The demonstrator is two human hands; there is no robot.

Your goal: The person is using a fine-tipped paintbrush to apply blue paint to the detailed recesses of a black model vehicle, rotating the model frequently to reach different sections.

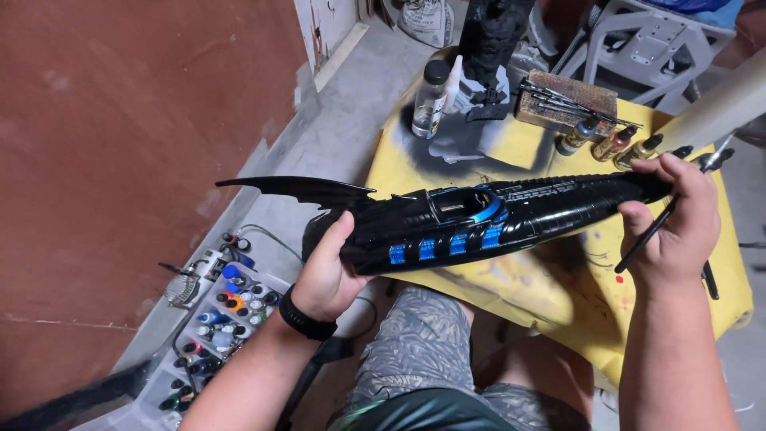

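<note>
Model car (471, 219), long and glossy black, lies level across both hands above the yellow-covered desk (718, 307); it has a ribbed body, a row of blue panels along its side, a blue-rimmed cockpit and a thin bat-wing fin sweeping off its tail to the left. Left hand (323, 275), with a black band on the wrist, is clenched round the tail end from below. Right hand (678, 223) grasps the nose while pinching a thin black brush (650, 235) that slants down between its fingers. Small paint bottles (610, 142) stand on the desk just behind the nose, and a clear box of paints (223, 319) sits on the floor near the left wrist
</note>
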